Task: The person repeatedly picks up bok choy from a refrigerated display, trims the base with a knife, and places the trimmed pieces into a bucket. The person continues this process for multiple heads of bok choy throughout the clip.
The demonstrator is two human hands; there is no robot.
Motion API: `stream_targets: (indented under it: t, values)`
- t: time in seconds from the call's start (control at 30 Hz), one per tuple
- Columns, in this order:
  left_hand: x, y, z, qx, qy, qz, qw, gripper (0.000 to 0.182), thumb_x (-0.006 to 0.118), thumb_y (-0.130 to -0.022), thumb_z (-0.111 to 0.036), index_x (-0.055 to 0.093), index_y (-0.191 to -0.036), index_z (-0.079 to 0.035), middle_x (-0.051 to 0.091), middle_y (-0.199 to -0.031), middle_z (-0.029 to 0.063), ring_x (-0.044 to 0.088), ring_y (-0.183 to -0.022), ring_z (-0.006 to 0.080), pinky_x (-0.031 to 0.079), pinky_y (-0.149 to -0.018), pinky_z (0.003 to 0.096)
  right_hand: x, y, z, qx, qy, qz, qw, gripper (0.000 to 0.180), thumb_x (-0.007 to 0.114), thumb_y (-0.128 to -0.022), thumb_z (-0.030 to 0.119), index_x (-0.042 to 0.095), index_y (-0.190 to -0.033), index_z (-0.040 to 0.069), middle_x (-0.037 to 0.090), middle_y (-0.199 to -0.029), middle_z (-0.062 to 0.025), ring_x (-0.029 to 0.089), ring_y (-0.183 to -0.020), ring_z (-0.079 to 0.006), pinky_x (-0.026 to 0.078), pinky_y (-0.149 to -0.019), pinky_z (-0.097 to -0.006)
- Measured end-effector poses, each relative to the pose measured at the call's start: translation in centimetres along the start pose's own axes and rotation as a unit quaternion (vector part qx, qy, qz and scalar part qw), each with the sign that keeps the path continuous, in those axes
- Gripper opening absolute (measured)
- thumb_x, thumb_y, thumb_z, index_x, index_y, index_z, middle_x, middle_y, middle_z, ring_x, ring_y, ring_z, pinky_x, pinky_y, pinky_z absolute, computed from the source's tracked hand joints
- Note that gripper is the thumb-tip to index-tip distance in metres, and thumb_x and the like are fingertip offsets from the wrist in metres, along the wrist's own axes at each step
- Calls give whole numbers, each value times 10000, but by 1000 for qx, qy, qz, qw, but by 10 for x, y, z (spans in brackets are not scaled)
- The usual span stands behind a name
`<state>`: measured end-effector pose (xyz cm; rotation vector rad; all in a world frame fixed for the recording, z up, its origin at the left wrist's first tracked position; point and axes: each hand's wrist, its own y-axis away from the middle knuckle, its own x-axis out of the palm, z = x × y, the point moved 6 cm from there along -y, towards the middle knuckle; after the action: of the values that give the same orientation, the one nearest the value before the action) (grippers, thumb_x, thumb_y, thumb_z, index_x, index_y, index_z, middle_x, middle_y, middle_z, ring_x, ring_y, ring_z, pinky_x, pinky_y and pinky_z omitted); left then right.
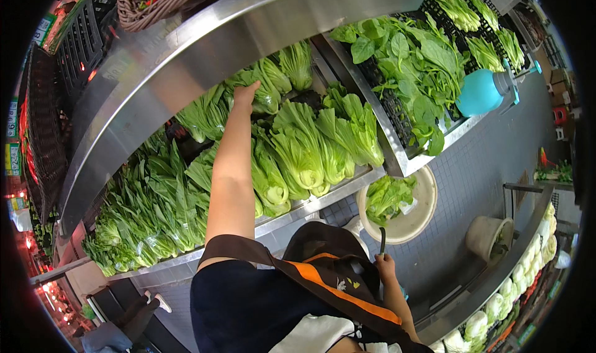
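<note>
My left hand (247,93) reaches to the back of a metal produce display and rests on a head of leafy greens (266,92); its fingertips are partly hidden among the leaves, so its grip is unclear. In front of it stand rows of leafy lettuce-like heads (298,143), and long-leaved greens (158,199) lie to the left. Low at my right side, my right hand (384,262) is closed on a dark curved blade or tool (382,241). Near that tool, a round pale bin (426,208) on the floor contains loose green leaves (389,197).
A metal ledge (223,36) arches above the display. A turquoise spray bottle (482,92) stands beside a black crate of leafy greens (414,64). Another bin (484,236) is on the floor at right, near a shelf of cabbages (493,306). A person's legs (139,311) show at lower left.
</note>
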<state>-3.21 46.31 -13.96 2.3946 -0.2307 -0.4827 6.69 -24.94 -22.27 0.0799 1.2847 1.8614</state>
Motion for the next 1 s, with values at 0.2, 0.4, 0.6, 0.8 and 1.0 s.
stream_targets:
  t: [0.2, 0.4, 0.6, 0.8, 1.0]
  values:
    - [-19, 45, -23, 87, 92, -95, 987, 885, 655, -803, -201, 27, -1394, -2, 107, -1447, 178, 229, -1294, 356, 267, -1065, 467, -5, -11, -3, -14, 14, 0, 1000, 222, 633, -755, 172, 592, -855, -22, 573, -687, -50, 492, -573, -107, 389, -516, -263]
    - [-57, 187, -6, 453, 119, -175, 866, 413, 596, -802, -103, 428, -1170, -18, 443, -1163, 111, 447, -1077, 241, 372, -916, 353, -8, -39, 7, -52, 53, 73, 995, 229, 641, -750, 163, 600, -880, -20, 569, -660, -42, 492, -558, -103, 400, -518, -257]
    - [-27, 305, 184, 453, -19, -156, 878, 212, 591, -762, -42, 528, -964, -31, 511, -900, 103, 510, -821, 227, 430, -753, 307, -28, -56, 40, -70, 115, 128, 983, 193, 640, -747, 164, 537, -833, 26, 523, -592, -52, 489, -466, -137, 398, -424, -275]
    - [30, 362, 541, -29, -317, 142, 937, 478, 579, -764, -458, 589, -1027, -60, 627, -922, 155, 593, -891, 328, 456, -781, 381, -75, -93, 30, -96, 127, 160, 974, 189, 621, -758, 116, 509, -888, 35, 510, -599, -54, 479, -437, -137, 401, -387, -279]
    - [-2, 400, 676, -166, -327, 99, 925, 454, 524, -772, -477, 669, -918, -72, 642, -929, 175, 600, -904, 331, 465, -799, 413, -127, -113, 11, -110, 164, 149, 969, 164, 631, -758, 91, 517, -859, 31, 506, -578, -49, 483, -437, -142, 387, -373, -277]
